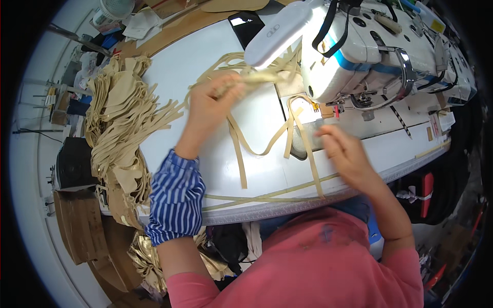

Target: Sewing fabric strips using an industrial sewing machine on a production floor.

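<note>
My left hand is closed round a bunched piece of beige fabric, which is smeared by motion. It is raised over the white table, left of the sewing machine. Long beige fabric strips hang and curl across the tabletop below it, and one strip runs from near the needle area toward the front edge. Right of that strip, my right hand is closed with its fingers curled, just in front of the machine's metal plate. Whatever lies between its fingertips is hidden.
A large heap of beige fabric pieces with long tails covers the table's left side. A white lamp-like arm and a black device stand at the back. A clear ruler strip edges the table. Cardboard boxes sit lower left.
</note>
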### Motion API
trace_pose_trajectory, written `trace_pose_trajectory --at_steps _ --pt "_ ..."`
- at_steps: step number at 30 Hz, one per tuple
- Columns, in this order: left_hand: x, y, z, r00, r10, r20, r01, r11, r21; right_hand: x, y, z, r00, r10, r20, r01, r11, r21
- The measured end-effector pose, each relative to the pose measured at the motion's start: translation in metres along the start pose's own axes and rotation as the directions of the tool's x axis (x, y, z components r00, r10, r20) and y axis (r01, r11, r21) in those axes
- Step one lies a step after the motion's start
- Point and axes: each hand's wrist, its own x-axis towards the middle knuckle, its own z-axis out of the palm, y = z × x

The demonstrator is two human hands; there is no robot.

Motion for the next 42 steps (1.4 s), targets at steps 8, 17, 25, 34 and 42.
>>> trace_pose_trajectory --at_steps 8,17,25,34,42 --pt "0.024 0.051 -0.075 0.977 0.034 -0.208 -0.101 0.943 -0.317 -0.021 0.059 -0.057 0.925 -0.317 -0.211 0.025 0.603 -0.797" --pt "-0.019 0.117 -0.119 0.970 0.119 -0.210 -0.183 0.931 -0.316 -0.015 0.002 -0.021 0.880 -0.474 -0.013 0.453 0.848 -0.276" --pt "-0.062 0.166 -0.106 0.983 0.051 -0.175 -0.106 0.940 -0.324 0.043 -0.063 0.045 0.840 -0.511 0.180 0.462 0.849 0.256" --pt "-0.078 0.179 -0.095 0.994 0.072 -0.080 -0.100 0.890 -0.445 0.060 -0.077 0.094 0.709 -0.490 0.507 0.080 0.771 0.632" --pt "-0.090 0.095 -0.122 0.938 -0.226 -0.262 0.022 0.794 -0.608 0.044 -0.134 0.034 0.838 -0.308 0.451 0.493 0.781 -0.383"
